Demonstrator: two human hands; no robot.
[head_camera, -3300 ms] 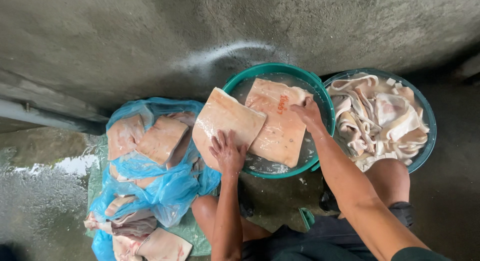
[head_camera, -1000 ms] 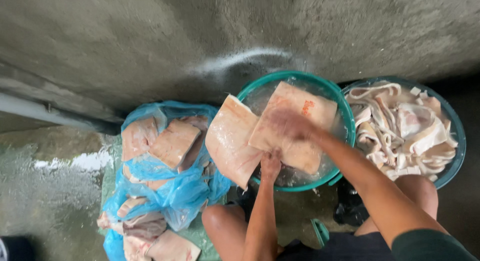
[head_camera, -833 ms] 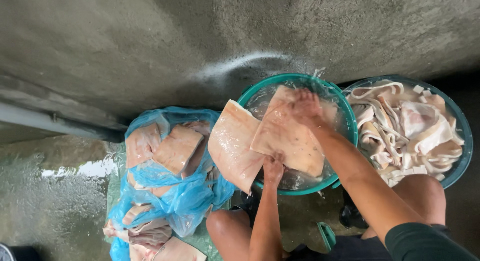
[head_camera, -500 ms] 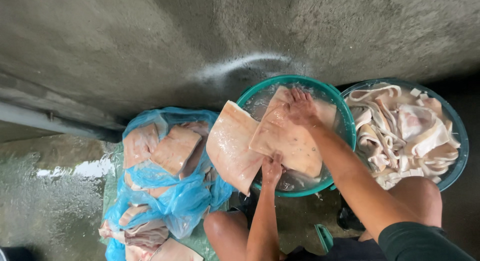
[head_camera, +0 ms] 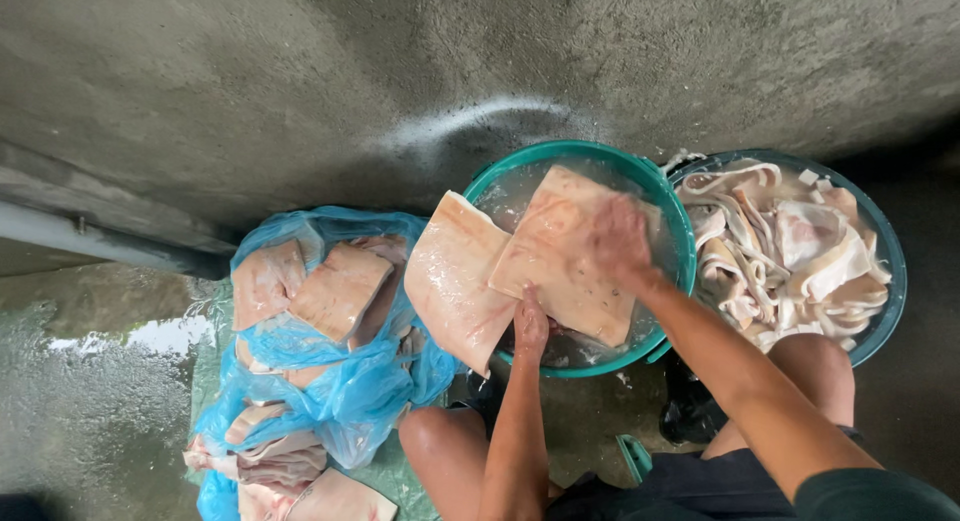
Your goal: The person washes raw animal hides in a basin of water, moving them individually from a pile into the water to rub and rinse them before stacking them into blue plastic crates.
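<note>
1. Right hand is blurred w/ motion, lying flat on the big pale-pink slab of raw skin-on meat in the round green plastic basin, centre-right of the frame. About 3 s ago it sat at the slab's far right corner; now it's further in, over the upper right part. Looks like rubbing or scrubbing, palm down; can't tell whether the fingers curl round an edge.
2. Left hand has slid lower, to the slab's near edge; grip looks clenched on that edge, steadying it.
3. The slab itself has turned, now tilted corner-up across the water.
4. Second pale slab leans over the basin's left rim, same as before, touching the first.
5. Blue plastic bag of more meat slabs, left of the frame, untouched. Dark teal bowl of pale cut strips, right, also unchanged.
6. My read: washing of this slab is mid-way, not finished.
</note>
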